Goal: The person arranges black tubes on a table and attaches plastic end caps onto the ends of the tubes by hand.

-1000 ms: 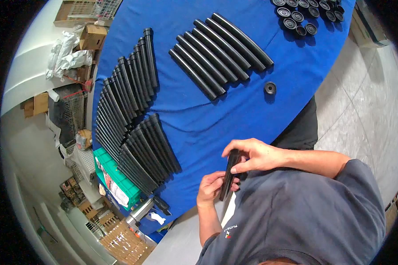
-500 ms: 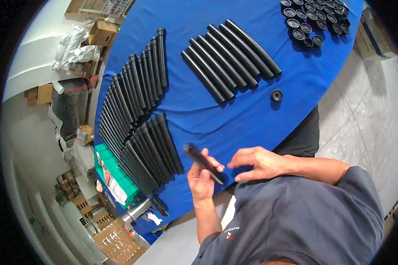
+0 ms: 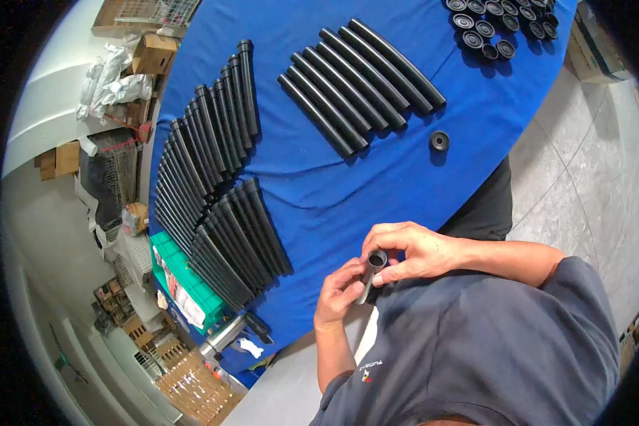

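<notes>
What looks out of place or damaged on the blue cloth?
A round black plastic-looking cap sits alone, away from similar caps. A crumpled white scrap lies by the edge of the blue cloth, apart from the long black tubes. No spill or damage visible.

The tube (image 3: 368, 282) between the left grip (image 3: 338, 294) and right grip (image 3: 413, 250) looks like smooth plastic; beyond them, glossy black tubes (image 3: 401, 59) and ridged discs (image 3: 472, 39), also plastic-looking, lie on creased, matt blue cloth (image 3: 316, 181).

Workshop, tubes (image 3: 316, 116) in rows
</notes>
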{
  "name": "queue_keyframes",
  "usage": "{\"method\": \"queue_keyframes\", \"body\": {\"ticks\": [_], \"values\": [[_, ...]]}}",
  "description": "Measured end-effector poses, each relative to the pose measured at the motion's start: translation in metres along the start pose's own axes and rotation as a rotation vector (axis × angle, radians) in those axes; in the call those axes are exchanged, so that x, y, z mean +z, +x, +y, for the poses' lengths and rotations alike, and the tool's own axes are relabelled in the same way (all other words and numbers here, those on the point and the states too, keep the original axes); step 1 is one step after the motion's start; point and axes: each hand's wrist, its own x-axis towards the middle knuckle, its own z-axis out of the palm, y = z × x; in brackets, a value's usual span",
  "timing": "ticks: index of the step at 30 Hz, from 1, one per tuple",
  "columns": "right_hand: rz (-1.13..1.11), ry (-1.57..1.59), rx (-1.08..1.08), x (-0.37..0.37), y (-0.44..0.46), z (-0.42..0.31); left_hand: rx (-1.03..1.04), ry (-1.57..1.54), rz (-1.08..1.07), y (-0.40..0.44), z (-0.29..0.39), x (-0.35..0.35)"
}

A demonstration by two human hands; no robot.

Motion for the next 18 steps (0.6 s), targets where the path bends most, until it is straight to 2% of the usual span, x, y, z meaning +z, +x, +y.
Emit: {"method": "queue_keyframes", "body": {"ticks": [2,5,8,10,11,12,13,14,15,17,18], "values": [[0.016,-0.012,0.017,0.000,0.000,-0.001,0.008,0.051,0.001,0.002,0.002,0.003],[0.041,-0.034,0.022,0.001,0.002,-0.002,-0.106,-0.018,-0.022,0.005,0.016,0.009],[0.039,-0.081,0.043,0.000,0.003,-0.004,-0.144,-0.117,0.047,0.007,0.021,0.019],[0.017,-0.150,0.097,-0.003,0.004,-0.010,-0.091,0.014,0.050,0.001,0.010,0.003],[0.038,-0.193,0.049,-0.002,0.004,-0.004,-0.062,0.078,0.054,-0.002,0.004,-0.003],[0.057,-0.236,0.001,0.002,0.002,0.007,0.062,-0.037,0.217,0.008,0.010,0.016],[0.071,-0.277,-0.048,0.004,0.003,0.009,0.192,-0.254,0.179,0.016,0.010,0.017],[-0.040,-0.277,0.117,0.000,-0.002,0.004,0.307,-0.407,0.243,0.027,0.013,0.022],[-0.036,-0.226,0.175,0.000,-0.002,0.000,0.424,-0.559,0.307,0.036,0.018,0.026],[-0.035,-0.129,0.292,0.000,-0.002,-0.004,0.435,-0.636,0.299,0.042,0.018,0.018],[0.044,-0.128,0.239,-0.002,-0.004,-0.004,0.410,-0.665,0.314,0.044,0.016,0.016]]}}
